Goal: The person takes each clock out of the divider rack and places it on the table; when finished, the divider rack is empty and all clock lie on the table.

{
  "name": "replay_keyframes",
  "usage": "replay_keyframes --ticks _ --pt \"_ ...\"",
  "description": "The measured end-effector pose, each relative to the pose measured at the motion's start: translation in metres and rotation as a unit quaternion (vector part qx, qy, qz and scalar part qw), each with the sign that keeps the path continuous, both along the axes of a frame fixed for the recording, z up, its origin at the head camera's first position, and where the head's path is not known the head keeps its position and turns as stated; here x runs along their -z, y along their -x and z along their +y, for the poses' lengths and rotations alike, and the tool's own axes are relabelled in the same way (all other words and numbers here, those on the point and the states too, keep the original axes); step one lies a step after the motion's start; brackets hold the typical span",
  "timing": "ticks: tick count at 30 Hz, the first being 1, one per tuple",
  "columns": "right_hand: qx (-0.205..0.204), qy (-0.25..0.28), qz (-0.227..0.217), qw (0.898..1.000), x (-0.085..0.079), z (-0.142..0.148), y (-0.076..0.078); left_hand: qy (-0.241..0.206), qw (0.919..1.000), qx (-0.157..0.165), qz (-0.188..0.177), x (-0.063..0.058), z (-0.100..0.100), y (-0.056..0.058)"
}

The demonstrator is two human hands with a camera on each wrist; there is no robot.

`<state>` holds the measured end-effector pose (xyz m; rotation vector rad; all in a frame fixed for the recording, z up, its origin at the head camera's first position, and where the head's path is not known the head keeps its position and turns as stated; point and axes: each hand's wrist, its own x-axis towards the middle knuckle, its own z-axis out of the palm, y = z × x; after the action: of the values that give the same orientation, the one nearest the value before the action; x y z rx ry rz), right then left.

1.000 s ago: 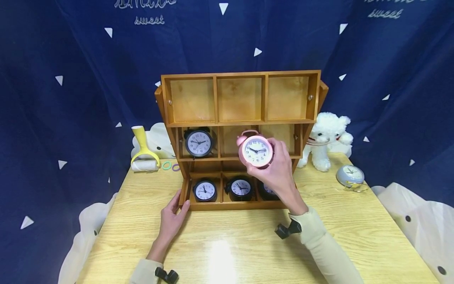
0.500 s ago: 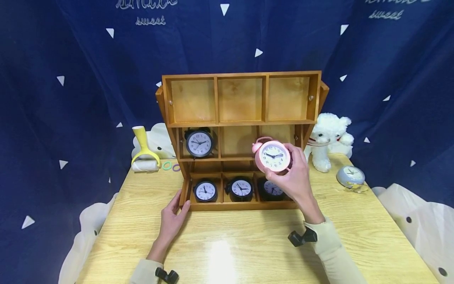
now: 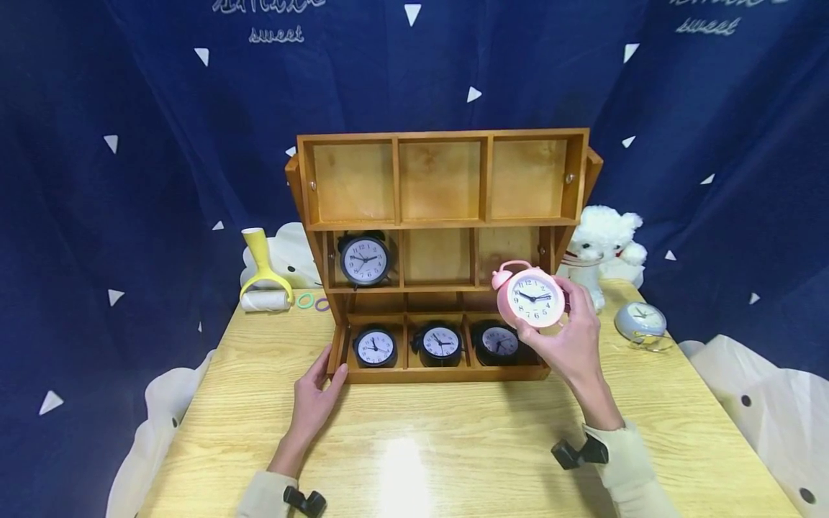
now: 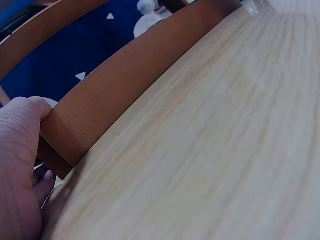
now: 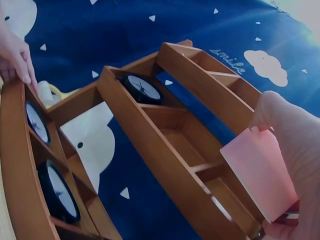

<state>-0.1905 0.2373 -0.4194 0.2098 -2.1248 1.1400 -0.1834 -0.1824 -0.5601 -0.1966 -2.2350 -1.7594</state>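
A pink twin-bell alarm clock (image 3: 532, 297) is held up in my right hand (image 3: 573, 334), thumb below and fingers at its right edge. It hovers in front of the right end of the middle tier of a three-tier wooden shelf (image 3: 440, 374). In the right wrist view the pink clock's side (image 5: 262, 172) shows between thumb and fingers. My left hand (image 3: 315, 396) grips the shelf's lower left front corner, thumb on the front board (image 4: 115, 80). A black alarm clock (image 3: 365, 260) stands in the middle tier's left compartment. The bottom tier holds three black clocks, including the centre one (image 3: 440, 344).
A yellow lint roller (image 3: 262, 273) and hair ties (image 3: 305, 301) lie left of the shelf. At the right are a white plush toy (image 3: 599, 244), a grey-blue clock (image 3: 640, 321) and glasses (image 3: 652, 341). A blue curtain (image 3: 414, 72) hangs behind.
My right hand has carried the pink clock to the right and slightly down, from before the middle compartment to before the right one. The left hand has stayed put.
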Motion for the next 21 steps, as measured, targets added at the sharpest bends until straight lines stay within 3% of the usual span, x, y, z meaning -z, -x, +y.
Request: replay_keyframes --ticks 21 --pt "0.071 0.039 0.001 0.997 0.024 0.054 -0.018 -0.014 0.9998 -0.009 -0.014 -0.003 0.002 -0.001"
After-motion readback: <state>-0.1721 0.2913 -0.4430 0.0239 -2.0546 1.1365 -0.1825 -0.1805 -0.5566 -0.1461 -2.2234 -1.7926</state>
